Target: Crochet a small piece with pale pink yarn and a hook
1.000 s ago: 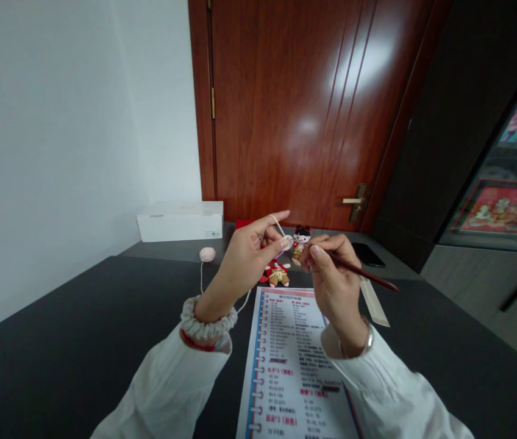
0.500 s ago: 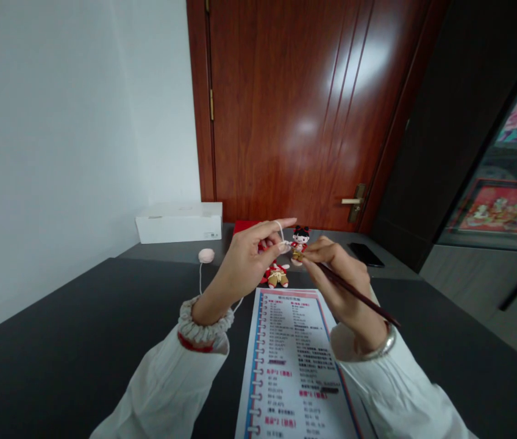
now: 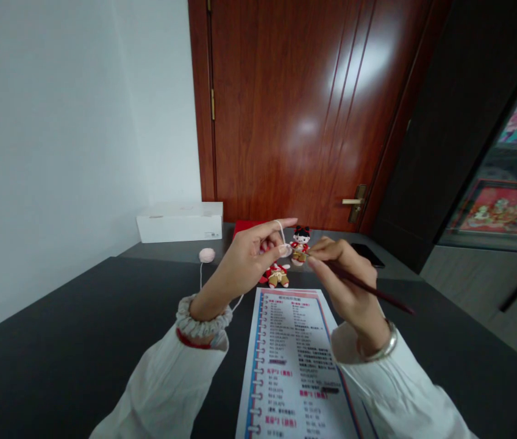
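Observation:
My left hand (image 3: 250,256) pinches a small pale pink crochet piece (image 3: 286,250) between thumb and fingers. Its index finger is stretched out, with pale yarn (image 3: 281,229) looped over it. In my right hand (image 3: 347,274) is a crochet hook with a dark brown handle (image 3: 389,299); its thin tip points left at the crochet piece. Whether the tip sits in a stitch cannot be made out. From the left hand the yarn trails to a small pale pink yarn ball (image 3: 206,255) on the table. Behind the hands stands a crocheted doll (image 3: 301,238) with black hair buns.
A printed pattern sheet (image 3: 295,353) lies on the dark table (image 3: 103,341) below my hands. Near it is a headless crocheted doll body (image 3: 278,275). Farther back are a white box (image 3: 179,222), a red object (image 3: 246,225) and a black phone (image 3: 368,255).
My right hand has shifted slightly right, drawing the hook back a little from the left hand. The handle now lies flatter. My left hand is almost unmoved.

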